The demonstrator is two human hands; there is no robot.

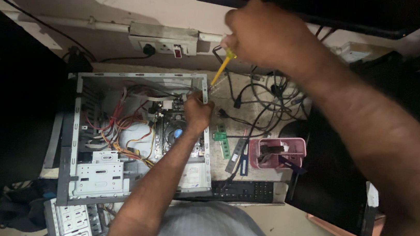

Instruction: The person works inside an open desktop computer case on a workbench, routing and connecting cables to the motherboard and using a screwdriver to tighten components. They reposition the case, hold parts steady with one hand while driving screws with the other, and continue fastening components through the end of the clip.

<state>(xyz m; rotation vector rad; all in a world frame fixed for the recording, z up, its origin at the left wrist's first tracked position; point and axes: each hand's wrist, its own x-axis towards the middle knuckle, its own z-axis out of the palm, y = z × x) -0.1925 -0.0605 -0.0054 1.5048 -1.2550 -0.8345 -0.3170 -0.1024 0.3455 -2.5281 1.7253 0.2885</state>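
While both arms reach forward over the bench, the parts read from near to far as follows.

Keyboard (244, 190): nearest, lying below the left forearm and beside the case.
Case (74, 135): open on its side, under the left arm; red, yellow and orange wires (116, 123) bunch to the left of the left hand.
Left hand (197, 112): fingers curled shut over the case's upper right rim, just above the board (170, 129); whether it pinches anything small cannot be told.
Pink tray (298, 145): right of the left hand, under the right forearm, with memory sticks (222, 140) between it and the case.
Right hand (263, 35): farthest, closed around a yellow-handled screwdriver (222, 68) whose end points down toward the case corner.
Cables (269, 95): tangled directly beneath the right hand.
Socket strip (163, 40): on the wall, left of the right hand.
Risk: as judged here, a slip of the screwdriver could strike the board or snag the cables, because the left hand steadies only the rim.
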